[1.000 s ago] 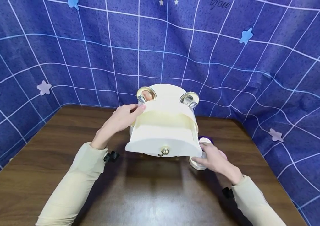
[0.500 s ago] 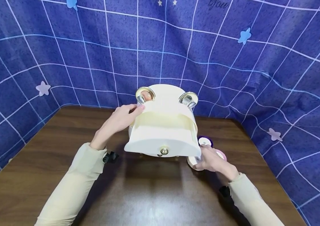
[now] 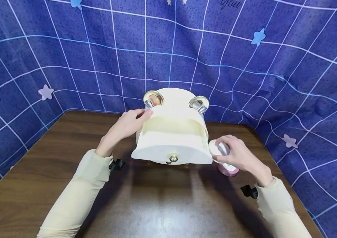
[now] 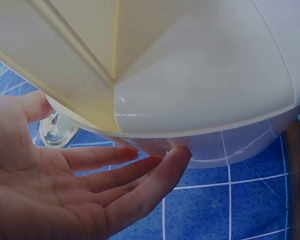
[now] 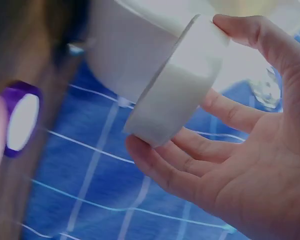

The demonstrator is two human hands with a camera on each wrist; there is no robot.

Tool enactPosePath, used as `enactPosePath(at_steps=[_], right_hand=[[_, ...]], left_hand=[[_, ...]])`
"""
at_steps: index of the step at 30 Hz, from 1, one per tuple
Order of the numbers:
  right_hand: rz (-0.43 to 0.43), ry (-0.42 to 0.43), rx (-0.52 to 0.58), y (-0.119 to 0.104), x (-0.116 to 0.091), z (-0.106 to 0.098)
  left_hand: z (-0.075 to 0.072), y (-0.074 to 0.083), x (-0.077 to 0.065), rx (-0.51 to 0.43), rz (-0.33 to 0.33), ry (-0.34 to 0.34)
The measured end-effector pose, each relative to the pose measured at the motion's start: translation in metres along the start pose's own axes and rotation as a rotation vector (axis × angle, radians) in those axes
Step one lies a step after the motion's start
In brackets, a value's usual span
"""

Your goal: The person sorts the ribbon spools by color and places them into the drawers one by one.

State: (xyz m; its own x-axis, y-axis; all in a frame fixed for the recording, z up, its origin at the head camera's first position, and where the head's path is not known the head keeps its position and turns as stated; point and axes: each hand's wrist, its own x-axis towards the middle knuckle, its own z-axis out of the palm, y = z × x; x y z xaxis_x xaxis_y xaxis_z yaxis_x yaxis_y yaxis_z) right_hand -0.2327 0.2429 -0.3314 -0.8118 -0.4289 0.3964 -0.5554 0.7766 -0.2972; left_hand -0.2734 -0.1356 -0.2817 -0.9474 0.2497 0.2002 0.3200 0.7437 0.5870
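Right beside a white box [image 3: 175, 99] with its drawer [image 3: 171, 137] pulled out, we hold a white disc [image 5: 177, 87] in the air, our right hand [image 3: 238, 153] pinching its edge between thumb and fingertips. The disc is tilted, close to the drawer's right end; whether the two touch, we cannot tell. Our left hand [image 3: 126, 125] rests against the box's left side, the thumb at the front edge and the fingers stretched along the outer wall. Between our arms the drawer juts toward us, its curved front bearing a shiny round knob [image 3: 173, 158] and standing as the main obstacle between the two sides. Two gold-rimmed metal cups [image 3: 153, 99] flank the upper part of the box, the left one just beyond our left thumb. Below our right hand, a pink disc [image 3: 229, 169] sits on the brown wooden surface [image 3: 162, 201], partly covered in the head view. A purple disc [image 5: 24, 120] with a pale face appears near it in the right wrist view; from above, we cannot make it out. Behind everything hangs a blue cloth [image 3: 126, 59] with a pale grid and printed stars, rising from the far edge of the surface. We wear cream sleeves [image 3: 80, 185], with a small black device [image 3: 249, 191] at each wrist.
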Motion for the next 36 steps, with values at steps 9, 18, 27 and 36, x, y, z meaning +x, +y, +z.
enactPosePath(at_steps=[9, 18, 27, 36], right_hand=[[0.015, 0.149, -0.006, -0.033, 0.010, -0.045], [-0.104, 0.200, 0.093, -0.080, 0.028, -0.054], [-0.223, 0.151, 0.164, -0.115, 0.058, -0.038], [-0.245, 0.113, 0.137, -0.131, 0.069, -0.025]], left_hand=[[0.000, 0.001, 0.000, 0.005, 0.017, 0.006], [0.000, 0.001, -0.002, -0.007, -0.002, 0.002], [0.000, 0.000, 0.000, 0.009, -0.001, 0.013], [0.000, -0.001, 0.000, 0.008, -0.004, 0.015]])
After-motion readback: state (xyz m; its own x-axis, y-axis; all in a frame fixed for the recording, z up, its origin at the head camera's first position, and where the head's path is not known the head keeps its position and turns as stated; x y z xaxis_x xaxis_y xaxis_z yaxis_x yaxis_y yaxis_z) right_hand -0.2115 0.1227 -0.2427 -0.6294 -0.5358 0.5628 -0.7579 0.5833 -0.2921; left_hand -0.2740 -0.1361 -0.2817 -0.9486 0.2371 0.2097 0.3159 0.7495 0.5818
